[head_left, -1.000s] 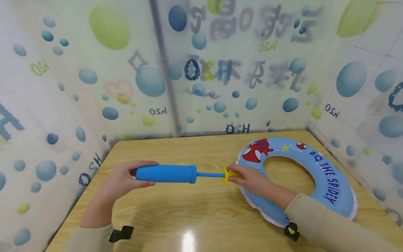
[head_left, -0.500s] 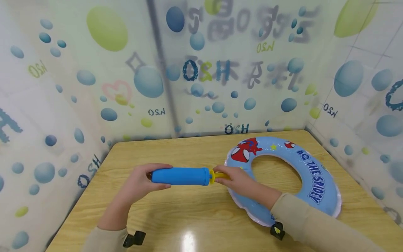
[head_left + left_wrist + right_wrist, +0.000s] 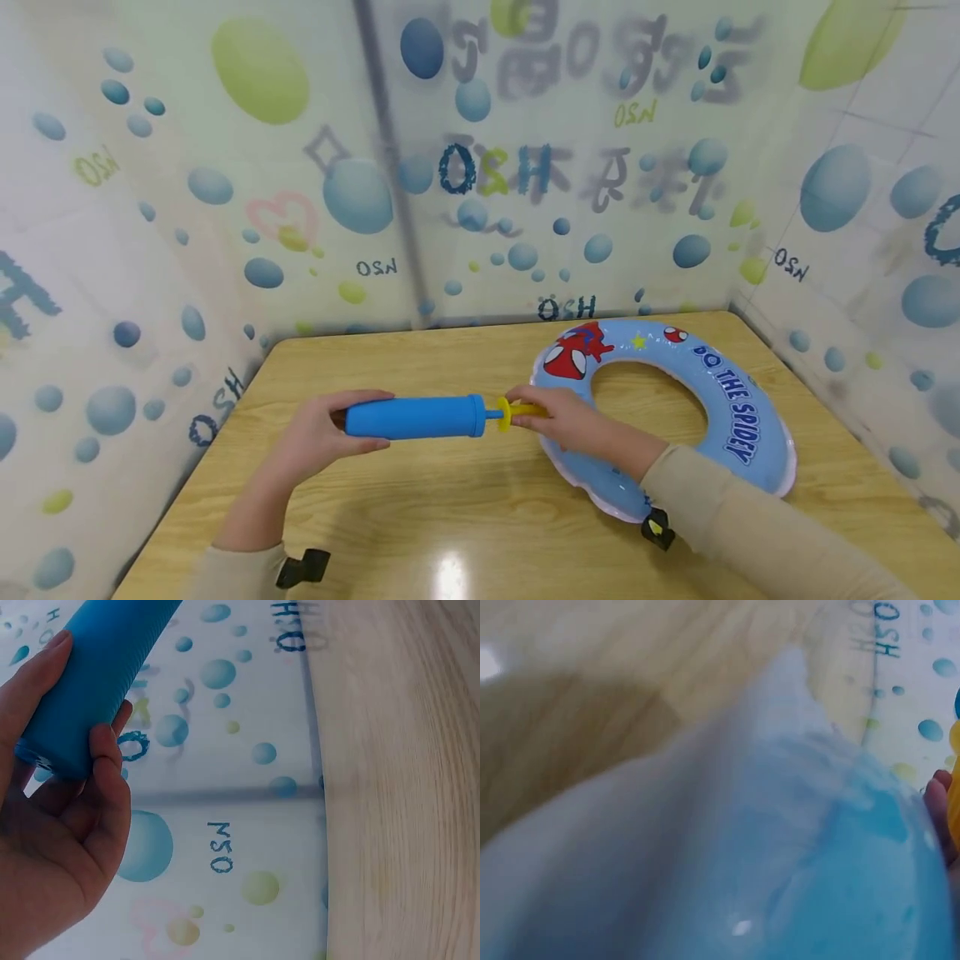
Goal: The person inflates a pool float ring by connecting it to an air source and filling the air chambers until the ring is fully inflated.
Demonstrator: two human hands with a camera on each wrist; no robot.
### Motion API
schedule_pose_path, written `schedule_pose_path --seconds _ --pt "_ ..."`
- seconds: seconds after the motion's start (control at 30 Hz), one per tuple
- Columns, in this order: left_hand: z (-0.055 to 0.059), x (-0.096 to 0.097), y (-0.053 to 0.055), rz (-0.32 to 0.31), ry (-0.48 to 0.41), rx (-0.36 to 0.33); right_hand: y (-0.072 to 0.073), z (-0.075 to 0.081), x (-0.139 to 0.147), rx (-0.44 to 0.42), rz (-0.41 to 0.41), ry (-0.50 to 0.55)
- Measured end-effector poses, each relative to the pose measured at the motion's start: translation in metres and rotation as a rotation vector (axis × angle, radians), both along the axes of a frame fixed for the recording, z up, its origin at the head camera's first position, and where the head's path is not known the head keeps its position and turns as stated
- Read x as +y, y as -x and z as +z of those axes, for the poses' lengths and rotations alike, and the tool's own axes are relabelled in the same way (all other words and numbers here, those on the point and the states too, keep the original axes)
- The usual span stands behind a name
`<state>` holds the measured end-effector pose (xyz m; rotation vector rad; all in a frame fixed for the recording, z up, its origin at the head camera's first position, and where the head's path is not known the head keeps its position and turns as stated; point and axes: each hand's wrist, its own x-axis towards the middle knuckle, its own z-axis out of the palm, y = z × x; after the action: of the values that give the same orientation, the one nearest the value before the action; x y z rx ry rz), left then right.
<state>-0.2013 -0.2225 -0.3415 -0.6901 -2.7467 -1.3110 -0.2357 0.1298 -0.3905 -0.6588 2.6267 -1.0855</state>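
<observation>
A blue hand air pump lies level in the air above the table, its short blue rod partly out at the right end. My left hand grips the barrel's left end between thumb and fingers; in the left wrist view that hand is curled around the end. The right hand holds the yellow handle. Below and behind the right forearm is a light-blue inflatable swim ring with a red cartoon figure. Its blurred vinyl fills much of the right wrist view, where only a few fingertips show.
The wooden table stretches beneath both hands. Patterned walls with printed bubbles close in its back and sides. A black strap hangs at the left cuff and another black strap at the right.
The handle went from far out to nearly against the barrel, then came out slightly. Overall, the right hand and swim ring shifted left; the left hand moved right, then partly back.
</observation>
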Motion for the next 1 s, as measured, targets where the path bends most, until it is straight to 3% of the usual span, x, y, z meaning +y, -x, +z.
schedule_pose_path --seconds 0.2,0.4,0.63,0.8,1.0 --pt "0.009 -0.022 -0.004 0.019 0.007 -0.004 0.008 0.0 0.01 0.016 0.041 0.005" --pt "0.01 -0.044 -0.008 0.015 -0.016 -0.019 0.009 -0.001 0.02 0.041 0.061 0.002" --pt "0.013 -0.065 -0.011 0.034 0.016 -0.031 0.009 -0.003 0.034 0.05 0.057 0.001" --pt "0.013 -0.062 -0.011 0.066 0.027 -0.008 0.008 -0.004 0.038 0.049 0.045 0.009" --pt "0.012 -0.038 -0.005 0.086 0.019 -0.008 0.002 -0.002 0.027 0.038 -0.003 0.018"
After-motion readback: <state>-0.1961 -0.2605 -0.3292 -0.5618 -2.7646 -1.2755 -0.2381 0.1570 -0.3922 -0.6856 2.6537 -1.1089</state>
